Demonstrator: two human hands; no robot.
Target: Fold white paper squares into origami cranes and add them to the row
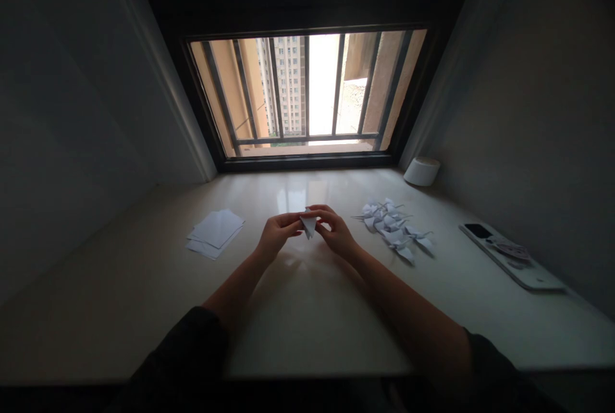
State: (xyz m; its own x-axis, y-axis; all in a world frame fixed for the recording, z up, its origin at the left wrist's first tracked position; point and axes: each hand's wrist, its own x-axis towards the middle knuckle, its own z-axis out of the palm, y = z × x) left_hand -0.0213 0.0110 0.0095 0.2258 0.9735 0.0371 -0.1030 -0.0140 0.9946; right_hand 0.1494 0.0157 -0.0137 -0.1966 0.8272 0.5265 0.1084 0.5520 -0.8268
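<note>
A small piece of folded white paper (308, 226) is held up between my two hands above the white sill, its pointed end hanging down. My left hand (279, 231) pinches it from the left with thumb and fingers. On the other side, my right hand (335, 231) grips it, the index finger lying across its top. The fingers cover part of the folds. To the left lies a small stack of white paper squares (216, 231), slightly fanned. Several folded paper cranes (391, 224) sit in a pile to the right of my right hand.
A phone (514, 258) in a pale case lies at the far right. Near the right window corner stands a white rounded object (422, 171). The dark-framed window (307, 161) closes off the back of the sill (307, 323), with walls on both sides.
</note>
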